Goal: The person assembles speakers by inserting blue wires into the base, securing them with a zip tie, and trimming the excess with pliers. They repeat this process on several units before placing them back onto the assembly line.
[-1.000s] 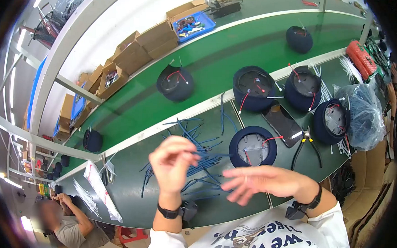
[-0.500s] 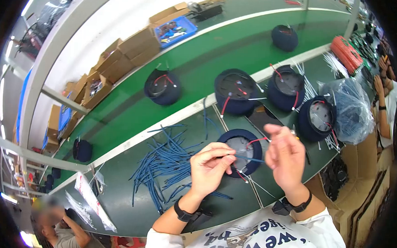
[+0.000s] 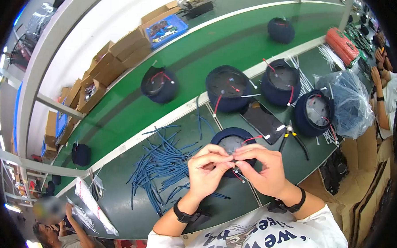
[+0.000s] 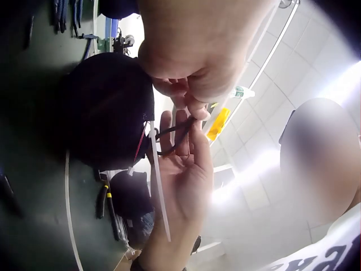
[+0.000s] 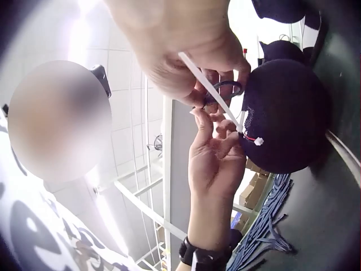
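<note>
Both hands meet over a navy, round, cap-like shell (image 3: 224,135) with a grey inside and red wires. My left hand (image 3: 205,173) pinches a dark blue cord (image 4: 179,142) between thumb and fingers. From the other side my right hand (image 3: 267,171) pinches the same cord, fingertips against the left ones. In the right wrist view the cord (image 5: 232,83) bends into a small loop beside the shell (image 5: 287,116). A white cable tie (image 5: 206,84) sticks out from the shell's edge past the hands. Fingers hide the cord's ends.
A pile of blue cords (image 3: 157,162) lies left of the hands. To the right are pliers (image 3: 304,148), a dark flat slab (image 3: 263,122) and more navy shells (image 3: 277,94). A clear plastic bag (image 3: 352,106) stands far right. Another person (image 3: 52,237) sits at lower left.
The left hand has moved right from the cord pile to the shell, bringing a cord. The right hand rose, then came in to meet it, and now pinches the cord too.
</note>
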### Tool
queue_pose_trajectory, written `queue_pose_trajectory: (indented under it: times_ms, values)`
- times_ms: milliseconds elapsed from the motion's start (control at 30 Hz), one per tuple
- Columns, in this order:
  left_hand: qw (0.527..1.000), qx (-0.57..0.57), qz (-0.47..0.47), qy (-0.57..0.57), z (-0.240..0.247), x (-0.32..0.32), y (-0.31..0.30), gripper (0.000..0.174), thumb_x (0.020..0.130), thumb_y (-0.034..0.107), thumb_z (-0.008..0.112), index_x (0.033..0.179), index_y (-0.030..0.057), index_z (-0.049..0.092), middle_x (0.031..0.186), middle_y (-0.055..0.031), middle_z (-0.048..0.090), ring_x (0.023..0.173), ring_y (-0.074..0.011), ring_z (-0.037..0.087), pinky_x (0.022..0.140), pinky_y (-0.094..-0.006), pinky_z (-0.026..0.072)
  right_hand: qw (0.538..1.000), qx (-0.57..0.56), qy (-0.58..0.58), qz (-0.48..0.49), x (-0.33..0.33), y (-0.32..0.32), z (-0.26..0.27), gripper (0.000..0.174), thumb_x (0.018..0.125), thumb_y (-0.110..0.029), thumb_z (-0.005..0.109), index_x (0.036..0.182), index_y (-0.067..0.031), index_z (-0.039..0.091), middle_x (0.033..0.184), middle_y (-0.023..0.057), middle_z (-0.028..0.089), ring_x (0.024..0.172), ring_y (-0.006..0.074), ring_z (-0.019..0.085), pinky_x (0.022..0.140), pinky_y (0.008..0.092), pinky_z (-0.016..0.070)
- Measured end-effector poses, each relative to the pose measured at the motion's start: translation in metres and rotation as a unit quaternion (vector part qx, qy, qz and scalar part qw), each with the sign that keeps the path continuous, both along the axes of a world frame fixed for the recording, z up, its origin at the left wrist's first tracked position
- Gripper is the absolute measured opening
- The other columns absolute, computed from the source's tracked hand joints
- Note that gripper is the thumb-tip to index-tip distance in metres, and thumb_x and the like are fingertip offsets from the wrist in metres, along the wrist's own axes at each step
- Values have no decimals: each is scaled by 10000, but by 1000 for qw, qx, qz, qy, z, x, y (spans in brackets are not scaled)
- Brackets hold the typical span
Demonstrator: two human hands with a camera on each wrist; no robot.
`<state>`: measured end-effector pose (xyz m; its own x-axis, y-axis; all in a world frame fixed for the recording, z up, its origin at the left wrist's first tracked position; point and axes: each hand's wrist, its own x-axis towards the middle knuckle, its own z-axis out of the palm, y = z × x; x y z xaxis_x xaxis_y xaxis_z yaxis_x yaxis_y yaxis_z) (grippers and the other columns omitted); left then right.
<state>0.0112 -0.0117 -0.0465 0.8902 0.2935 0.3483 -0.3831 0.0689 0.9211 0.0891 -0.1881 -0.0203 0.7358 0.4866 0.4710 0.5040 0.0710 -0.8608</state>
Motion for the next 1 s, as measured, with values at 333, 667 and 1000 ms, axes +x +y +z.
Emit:
queue_pose_trajectory:
  times_ms: [333, 667, 1000]
  values:
    - [885, 458, -46, 67, 25, 4, 46, 1225, 486, 461, 1045, 1543, 110, 533, 1545, -194, 504, 1356, -412, 509, 1151, -528, 432, 981, -18, 190, 21, 14, -30, 17, 144, 919, 70, 742, 1060, 61, 769, 991, 130, 781, 924, 151, 743, 852, 295, 599]
    - [930, 307, -193, 65, -15, 6, 29, 1088, 460, 230, 1049, 1421, 199, 540, 1649, -261, 363, 1460, -503, 433, 1161, -590, 431, 971, -200, 125, 45, -10, -50, 39, 111, 859, -15, 760, 968, -22, 743, 859, 122, 769, 752, 219, 772, 677, 330, 595]
    - [884, 462, -71, -11, 2, 5, 21, 1003, 364, 140, 1000, 1309, 279, 695, 1630, -247, 363, 1433, -519, 420, 1140, -605, 448, 955, -293, -25, 29, -21, -44, 15, 106, 843, -72, 755, 942, -68, 716, 828, 95, 697, 746, 324, 721, 655, 440, 590]
